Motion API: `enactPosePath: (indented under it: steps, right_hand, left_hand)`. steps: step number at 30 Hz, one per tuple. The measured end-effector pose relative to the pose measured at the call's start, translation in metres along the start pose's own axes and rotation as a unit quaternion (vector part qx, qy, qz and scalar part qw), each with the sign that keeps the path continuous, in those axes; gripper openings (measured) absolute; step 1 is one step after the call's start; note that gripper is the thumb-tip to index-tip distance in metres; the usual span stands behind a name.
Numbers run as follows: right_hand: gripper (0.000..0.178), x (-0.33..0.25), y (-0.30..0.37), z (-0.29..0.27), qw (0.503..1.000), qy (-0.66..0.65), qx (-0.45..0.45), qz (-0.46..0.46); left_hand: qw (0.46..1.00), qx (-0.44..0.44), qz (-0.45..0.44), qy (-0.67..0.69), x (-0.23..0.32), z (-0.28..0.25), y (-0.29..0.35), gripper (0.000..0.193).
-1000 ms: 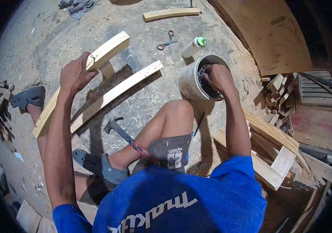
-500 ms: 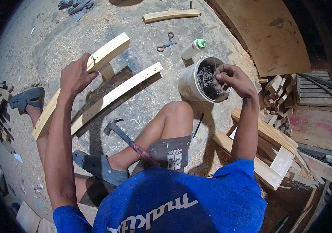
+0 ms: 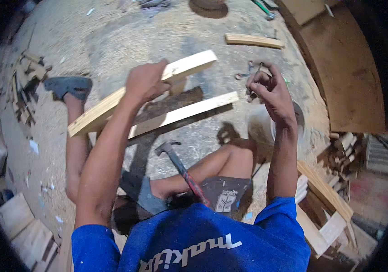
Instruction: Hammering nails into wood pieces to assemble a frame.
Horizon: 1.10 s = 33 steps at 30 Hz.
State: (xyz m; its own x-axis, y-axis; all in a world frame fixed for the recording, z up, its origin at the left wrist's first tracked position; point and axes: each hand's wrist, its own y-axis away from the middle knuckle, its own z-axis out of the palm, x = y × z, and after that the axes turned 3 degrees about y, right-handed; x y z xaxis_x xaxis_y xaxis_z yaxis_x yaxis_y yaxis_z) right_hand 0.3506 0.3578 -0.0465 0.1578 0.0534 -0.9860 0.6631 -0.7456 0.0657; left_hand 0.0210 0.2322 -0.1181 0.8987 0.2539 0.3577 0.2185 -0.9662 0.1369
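Observation:
My left hand is wrapped round the upper rail of a pale wooden frame, near a small nail or screw in its face. A short crosspiece joins this rail to the lower rail, which lies nearer to me. My right hand is raised with its fingers pinched; small dark thin pieces that look like nails show at the fingertips, blurred. Below and behind it stands a whitish bucket, largely covered by the hand and forearm. A claw hammer with a red and black handle rests against my bent leg.
Beyond my right hand lie scissors, partly hidden, and a short wooden piece. More wooden frame parts are at the right, by stacked offcuts. A large brown board edges the far right.
My right hand has lifted away from the nails in the bucket, moving forward and toward the frame. The view has shifted, so things sit lower and further right. My left hand keeps its grip.

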Motion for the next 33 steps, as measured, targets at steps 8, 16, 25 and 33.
enactPosePath:
  steps: [8,16,25,33]
  right_hand:
    - [0.018,0.017,-0.078,0.115,0.939,0.252,0.041,-0.228]
    - [0.010,0.008,-0.087,0.128,0.903,0.356,-0.005,-0.239]
    - [0.020,0.005,-0.111,0.136,0.833,0.480,-0.057,-0.271]
    - [0.018,0.025,-0.031,0.111,0.923,0.339,0.089,-0.158]
  left_hand:
    - [1.000,-0.001,0.008,0.008,0.001,-0.002,0.002,0.049]
    - [0.999,0.020,0.030,0.015,-0.002,0.000,0.002,0.050]
    - [1.000,0.006,0.015,-0.008,-0.002,0.003,-0.001,0.059]
    - [1.000,-0.027,0.001,0.016,-0.003,0.000,-0.003,0.047]
